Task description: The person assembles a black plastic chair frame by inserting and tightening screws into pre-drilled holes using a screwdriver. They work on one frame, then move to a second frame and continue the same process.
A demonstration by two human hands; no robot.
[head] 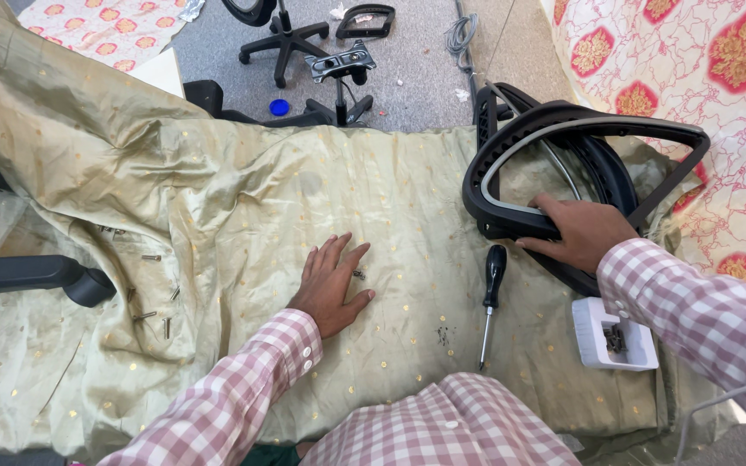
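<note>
Your left hand point(331, 285) rests flat and open on the green cloth point(243, 216), fingertips beside a small screw point(359, 275), apparently pinning it against rolling. Your right hand point(582, 233) closes over the rim of a black chair frame point(563, 164), steadying it where it lies at the cloth's right edge. A black-handled screwdriver point(490, 298) lies between your hands, within easy reach. Loose bolts point(153, 298) gather in a fold to the left; a white box point(610, 336) sits under your right sleeve.
</note>
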